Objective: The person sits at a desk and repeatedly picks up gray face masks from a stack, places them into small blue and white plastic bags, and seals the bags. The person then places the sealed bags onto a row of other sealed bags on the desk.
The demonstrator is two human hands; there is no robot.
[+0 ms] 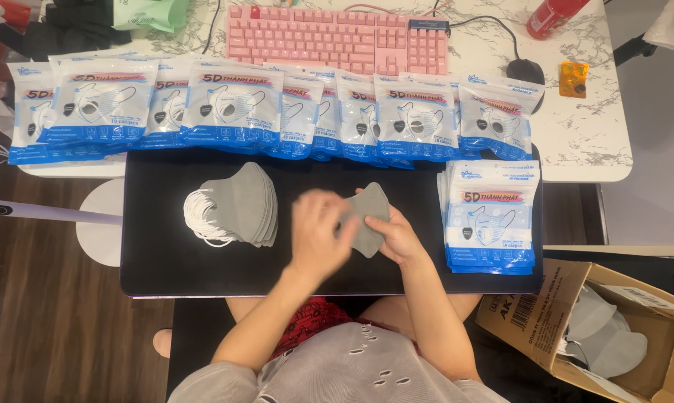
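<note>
Looking down from the head camera, both hands meet over a black board (202, 276) that lies across the person's lap. The right hand (400, 237) holds a small bunch of grey masks (367, 220) from below and from the right side, with its grip closed around them. The left hand (316, 231) is blurry. It touches the left edge of the same bunch, but I cannot tell if its fingers are pinched or loose. The bunch stands tall, with its long side running away from the person's body.

A bigger pile of grey masks (241, 205), with white ear loops, lies on the board to the left. The left hand is the nearer one to it.

A stack of flat bags (491, 216) sits on the right of the board. More filled bags (240, 112) line the white counter (590, 142) in front of a pink keyboard (337, 37). An open cardboard box (613, 328) sits at the lower right.
</note>
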